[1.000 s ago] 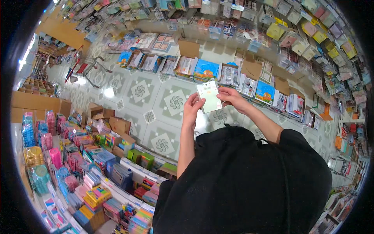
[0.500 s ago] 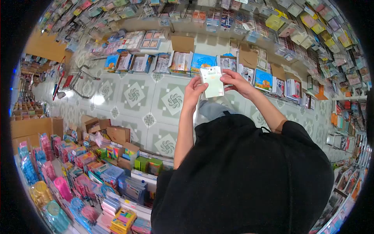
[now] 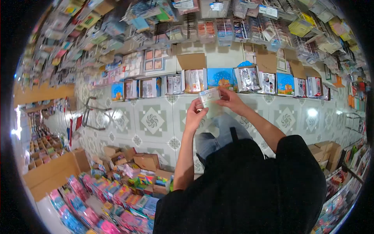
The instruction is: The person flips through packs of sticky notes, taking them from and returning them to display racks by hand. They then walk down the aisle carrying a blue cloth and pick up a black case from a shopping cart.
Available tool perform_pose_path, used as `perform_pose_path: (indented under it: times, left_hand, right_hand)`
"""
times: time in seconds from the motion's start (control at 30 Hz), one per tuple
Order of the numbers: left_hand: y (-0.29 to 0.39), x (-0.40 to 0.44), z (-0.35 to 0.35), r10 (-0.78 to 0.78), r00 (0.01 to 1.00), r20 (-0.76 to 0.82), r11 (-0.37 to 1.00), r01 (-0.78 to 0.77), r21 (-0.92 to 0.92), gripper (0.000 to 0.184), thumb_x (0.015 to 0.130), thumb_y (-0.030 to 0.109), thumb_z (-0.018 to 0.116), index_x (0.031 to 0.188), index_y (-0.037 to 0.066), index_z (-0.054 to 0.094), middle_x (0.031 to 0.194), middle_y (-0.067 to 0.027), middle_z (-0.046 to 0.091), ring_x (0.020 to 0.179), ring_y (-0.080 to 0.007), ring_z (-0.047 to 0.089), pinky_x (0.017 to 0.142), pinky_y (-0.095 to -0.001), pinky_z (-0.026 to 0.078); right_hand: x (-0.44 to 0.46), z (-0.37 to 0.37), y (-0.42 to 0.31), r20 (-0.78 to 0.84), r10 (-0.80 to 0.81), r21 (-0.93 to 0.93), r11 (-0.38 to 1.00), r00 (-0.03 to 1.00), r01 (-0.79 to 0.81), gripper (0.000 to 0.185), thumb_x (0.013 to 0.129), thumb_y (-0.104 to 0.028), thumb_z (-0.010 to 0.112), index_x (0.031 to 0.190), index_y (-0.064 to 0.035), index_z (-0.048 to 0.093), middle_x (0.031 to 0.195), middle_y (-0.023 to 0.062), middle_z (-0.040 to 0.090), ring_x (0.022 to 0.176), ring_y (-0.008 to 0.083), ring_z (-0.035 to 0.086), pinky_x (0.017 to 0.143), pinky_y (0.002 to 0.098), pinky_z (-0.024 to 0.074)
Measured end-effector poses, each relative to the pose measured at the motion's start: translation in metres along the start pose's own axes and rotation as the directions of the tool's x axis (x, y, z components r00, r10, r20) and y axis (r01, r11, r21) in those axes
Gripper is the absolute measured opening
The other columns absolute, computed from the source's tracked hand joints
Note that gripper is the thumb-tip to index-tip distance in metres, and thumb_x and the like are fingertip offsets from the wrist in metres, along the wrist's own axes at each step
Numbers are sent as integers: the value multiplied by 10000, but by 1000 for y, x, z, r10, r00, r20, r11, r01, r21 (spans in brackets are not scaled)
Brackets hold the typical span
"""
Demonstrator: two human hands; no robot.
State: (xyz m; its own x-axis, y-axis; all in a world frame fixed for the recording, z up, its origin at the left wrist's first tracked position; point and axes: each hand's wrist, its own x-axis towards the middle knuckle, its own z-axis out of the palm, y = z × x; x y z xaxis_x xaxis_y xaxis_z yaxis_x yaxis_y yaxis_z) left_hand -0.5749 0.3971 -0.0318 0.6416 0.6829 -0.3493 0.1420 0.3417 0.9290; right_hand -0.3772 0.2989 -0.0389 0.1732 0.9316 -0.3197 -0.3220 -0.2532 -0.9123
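Note:
A small flat pack, pale green with a white printed top, is held up in front of me, its lower part blurred. On its left edge, my left hand is closed with the thumb over the front. My right hand pinches the upper right side of the same pack. I cannot make out its print or exact kind. Just beyond my hands is a blue picture box in the row of goods along the shelf's foot.
Open cartons of packets line the far side of the tiled floor. Hanging goods fill the racks above. A shopping cart stands at left. Cardboard boxes and pink and blue goods lie at lower left.
My view has tilted and shifted, so the shelves and floor appear lower. Both hands still hold the pack, which now leans and is turned at a different angle.

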Motion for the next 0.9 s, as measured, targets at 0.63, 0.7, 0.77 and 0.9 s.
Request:
perform_pose_path:
  times: [0.63, 0.7, 0.77, 0.9]
  left_hand:
    - [-140, 336, -74, 318, 948, 14, 936, -316, 155, 472, 954, 190, 581, 1338, -25, 411, 1204, -126, 571, 1060, -176, 550, 936, -288, 420]
    - [-144, 361, -77, 419, 907, -38, 901, -410, 142, 476, 969, 209, 555, 1343, -37, 393, 1235, -137, 542, 1103, -184, 517, 970, -297, 390]
    - [-142, 381, -80, 561, 827, -44, 822, -550, 147, 479, 1006, 280, 475, 1345, -43, 376, 1272, -150, 499, 1177, -201, 456, 1022, -314, 339]
    - [-141, 412, -89, 677, 734, -53, 721, -646, 251, 469, 1026, 313, 405, 1352, -23, 365, 1264, -145, 491, 1165, -202, 455, 1022, -323, 336]
  right_hand:
    - [293, -82, 157, -269, -438, -256, 891, 858, 375, 531, 847, -37, 692, 1319, 14, 454, 1151, 112, 623, 1073, 182, 599, 928, 317, 485]
    - [322, -80, 160, -267, -499, -226, 864, 824, 450, 541, 844, -40, 698, 1321, 21, 450, 1152, 118, 621, 1061, 173, 600, 918, 309, 487]
    - [346, -78, 162, -265, -560, -205, 828, 785, 522, 551, 842, -42, 704, 1324, 28, 447, 1153, 124, 619, 1050, 165, 602, 908, 301, 490]
    - [374, -82, 158, -233, -679, -197, 734, 696, 650, 557, 828, -67, 726, 1308, 40, 464, 1127, 130, 631, 989, 146, 617, 853, 277, 507]
